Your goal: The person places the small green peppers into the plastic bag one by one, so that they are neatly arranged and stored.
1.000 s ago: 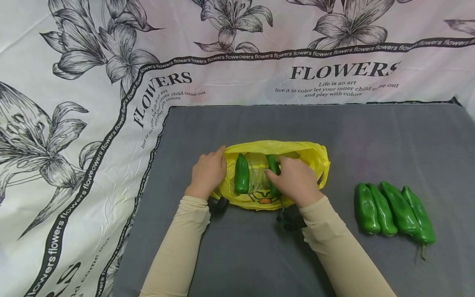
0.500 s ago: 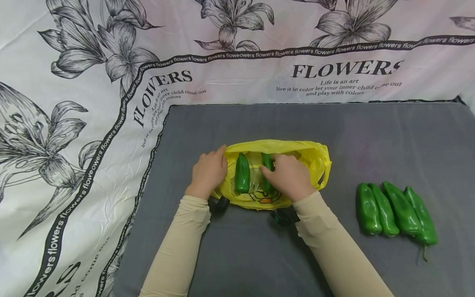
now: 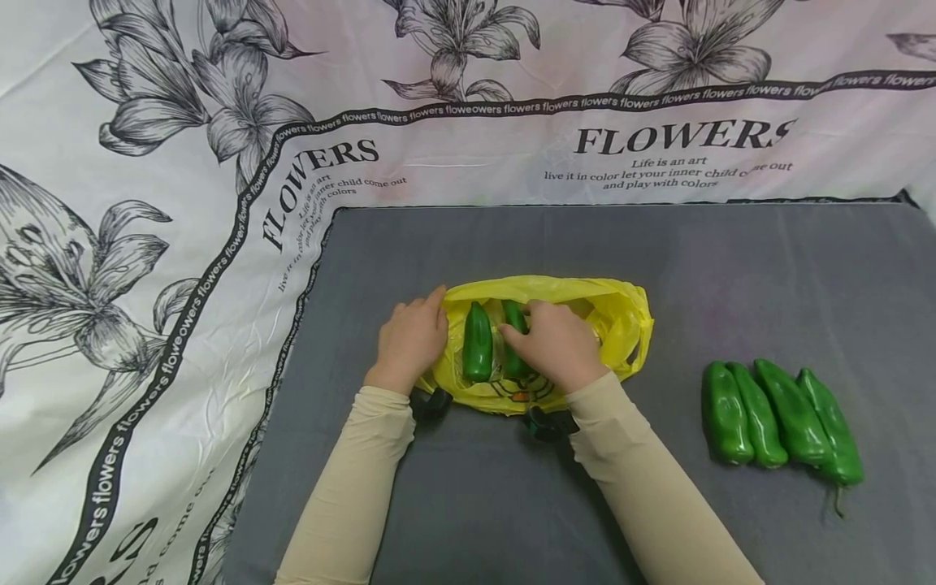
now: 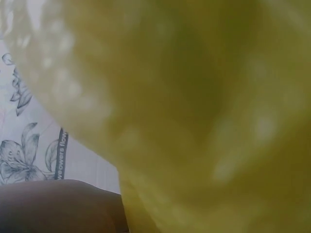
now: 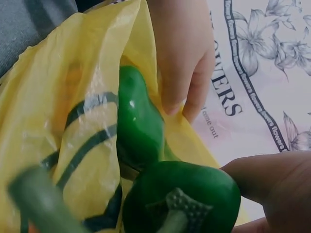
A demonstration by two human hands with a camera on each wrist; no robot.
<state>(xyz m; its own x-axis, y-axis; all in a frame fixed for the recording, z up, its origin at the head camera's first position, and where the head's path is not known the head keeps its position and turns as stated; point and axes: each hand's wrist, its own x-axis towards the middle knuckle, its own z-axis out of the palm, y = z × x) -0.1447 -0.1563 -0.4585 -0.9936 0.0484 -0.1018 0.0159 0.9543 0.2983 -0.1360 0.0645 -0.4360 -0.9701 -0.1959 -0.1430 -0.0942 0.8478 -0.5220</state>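
A yellow plastic bag point(image 3: 541, 289) lies with its mouth held wide in the head view. My left hand point(image 3: 411, 341) grips its left rim, the fingers partly hidden behind the plastic. Just inside the opening is a green pepper point(image 3: 478, 343). Beside it, my right hand point(image 3: 561, 343) holds a second green pepper point(image 3: 514, 315) between thumb and fingers, within the bag's mouth. In the right wrist view, the held pepper point(image 5: 221, 187) shows its stem end toward the camera, close to the other pepper point(image 5: 138, 116). Yellow plastic point(image 4: 204, 121) fills most of the left wrist view.
Several more green peppers point(image 3: 782, 414) lie side by side on the grey cloth point(image 3: 731, 276), right of the bag. Black wrist cameras point(image 3: 431, 404) sit under both wrists. A white floral cloth point(image 3: 468, 162) borders the grey area at the back and left.
My right hand has moved left with its pepper, bringing it close to the one in the bag. My left hand keeps its grip on the rim.
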